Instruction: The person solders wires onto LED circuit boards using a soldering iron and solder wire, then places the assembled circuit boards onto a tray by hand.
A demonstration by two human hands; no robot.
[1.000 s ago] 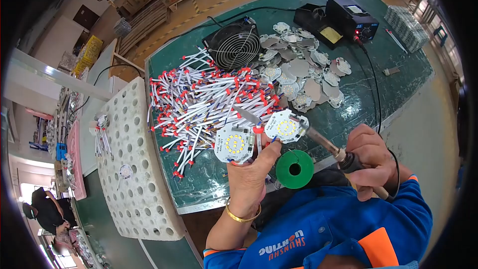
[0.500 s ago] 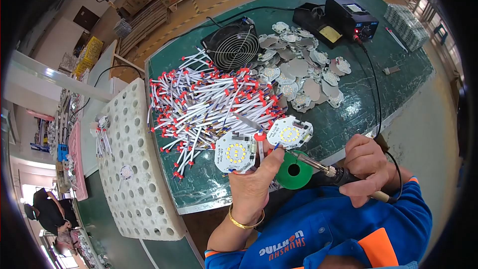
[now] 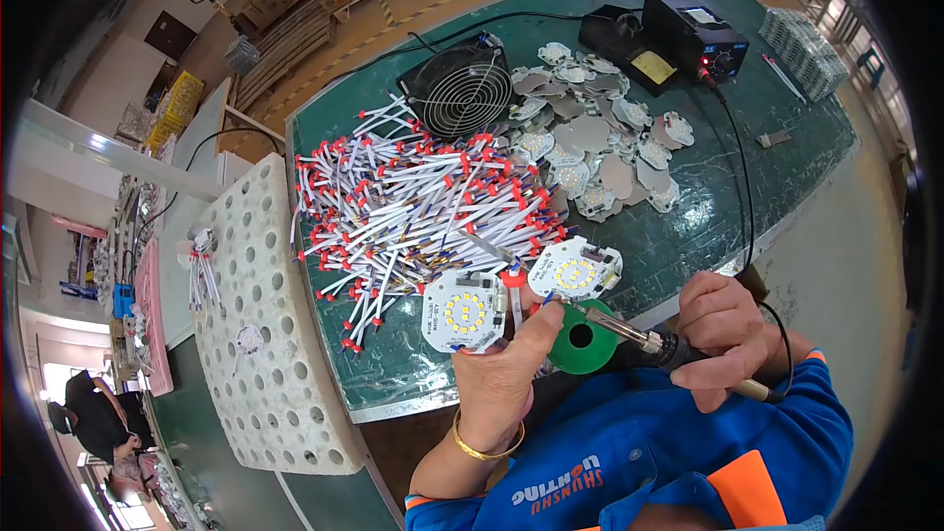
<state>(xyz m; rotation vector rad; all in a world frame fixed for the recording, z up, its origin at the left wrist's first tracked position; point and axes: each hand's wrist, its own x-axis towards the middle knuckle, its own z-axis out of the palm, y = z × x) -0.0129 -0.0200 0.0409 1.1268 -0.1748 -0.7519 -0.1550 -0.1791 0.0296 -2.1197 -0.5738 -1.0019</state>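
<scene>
My left hand (image 3: pixel 497 374) is closed, pinching a white LED circuit board (image 3: pixel 450 313) with yellow chips and a white wire with a red collar (image 3: pixel 513 278). A second LED board (image 3: pixel 570 269) sits just past the thumb; whether the fingers grip it too is hidden. In my right hand (image 3: pixel 723 334) is a soldering iron (image 3: pixel 678 350), its tip pointing left, close to the thumb and the second board's near edge. Whether the tip touches is too small to tell. Below the iron's tip shows a green solder spool (image 3: pixel 600 346).
Loose white wires (image 3: pixel 413 206) pile up beyond my left hand. Behind lie a fan (image 3: pixel 462 88), stacked LED boards (image 3: pixel 600 138) and the soldering station (image 3: pixel 693 34), its cable running down the right. A white foam tray with holes (image 3: pixel 265 334) stands left; a person (image 3: pixel 103 423) is further off.
The two boards have dropped and tilted slightly in my left hand. My right hand and the iron have barely moved.
</scene>
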